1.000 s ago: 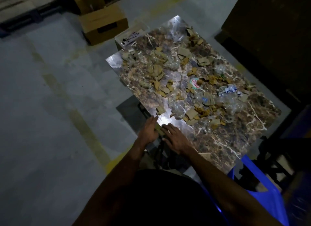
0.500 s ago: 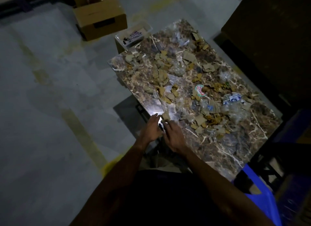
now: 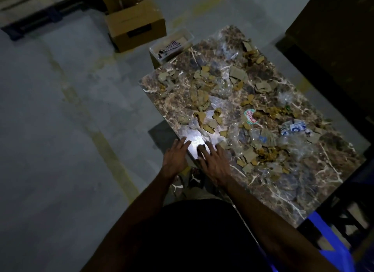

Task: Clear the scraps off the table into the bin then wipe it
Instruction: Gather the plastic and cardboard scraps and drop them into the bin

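A brown marble-patterned table (image 3: 287,188) is strewn with torn cardboard scraps (image 3: 200,95) and crumpled clear plastic (image 3: 293,142); a round red-and-green lid (image 3: 251,116) lies near the middle. My left hand (image 3: 176,154) rests flat at the table's near-left edge, fingers spread, holding nothing. My right hand (image 3: 212,160) lies flat on the tabletop beside it, fingers apart, just short of the nearest scraps. A blue bin (image 3: 332,245) shows at the lower right, mostly hidden by my arm.
A brown cardboard box (image 3: 135,27) stands on the grey floor beyond the table. A clear plastic tray (image 3: 172,45) with small items sits on a box at the table's far-left corner. A dark bulky shape fills the upper right.
Both hands have slid forward from the table's edge onto the top and spread flat. The camera has moved closer to the table.
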The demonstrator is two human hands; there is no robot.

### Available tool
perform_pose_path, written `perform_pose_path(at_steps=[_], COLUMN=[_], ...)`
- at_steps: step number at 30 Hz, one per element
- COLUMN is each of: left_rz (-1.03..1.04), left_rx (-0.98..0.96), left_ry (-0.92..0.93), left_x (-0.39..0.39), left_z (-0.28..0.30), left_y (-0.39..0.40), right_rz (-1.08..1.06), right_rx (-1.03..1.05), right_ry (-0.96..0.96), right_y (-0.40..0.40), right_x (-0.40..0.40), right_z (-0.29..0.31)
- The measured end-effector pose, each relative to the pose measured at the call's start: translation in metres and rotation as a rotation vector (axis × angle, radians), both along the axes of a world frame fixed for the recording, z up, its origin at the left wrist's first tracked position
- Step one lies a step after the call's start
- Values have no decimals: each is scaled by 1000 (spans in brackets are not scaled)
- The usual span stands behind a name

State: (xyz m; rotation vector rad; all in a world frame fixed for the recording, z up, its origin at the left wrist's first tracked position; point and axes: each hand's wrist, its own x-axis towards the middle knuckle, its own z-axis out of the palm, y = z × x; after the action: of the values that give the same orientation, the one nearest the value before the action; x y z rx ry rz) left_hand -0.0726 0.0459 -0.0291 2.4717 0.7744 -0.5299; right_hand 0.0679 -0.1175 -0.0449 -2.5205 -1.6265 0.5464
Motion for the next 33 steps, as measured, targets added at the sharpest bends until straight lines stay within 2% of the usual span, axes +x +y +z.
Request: perform_pose_path(at_steps=[5, 9, 13, 19, 24, 28, 33], left_rz=[5, 37, 79, 169, 98, -9, -64], left_rx=[14, 15, 1, -4, 7, 31, 18], left_ry=[65, 79, 73, 79, 85, 134, 74], left_x=[-1, -3, 2, 10, 11, 15, 17], left_z=[13, 16, 20, 21, 19, 21, 25], left_y=[9, 20, 33, 59, 96, 140, 193], right_rz=[32, -95, -200, 40, 47, -42, -368], right_rx=[12, -78, -78, 21, 22, -38, -60], right_ry=[87, 78, 31, 96, 173, 151, 80], right_y=[38, 21, 14, 78, 130, 135, 123], right_x=[9, 35, 38, 1, -2, 20, 25], right_z=[-8, -13, -3, 10, 0, -3, 0])
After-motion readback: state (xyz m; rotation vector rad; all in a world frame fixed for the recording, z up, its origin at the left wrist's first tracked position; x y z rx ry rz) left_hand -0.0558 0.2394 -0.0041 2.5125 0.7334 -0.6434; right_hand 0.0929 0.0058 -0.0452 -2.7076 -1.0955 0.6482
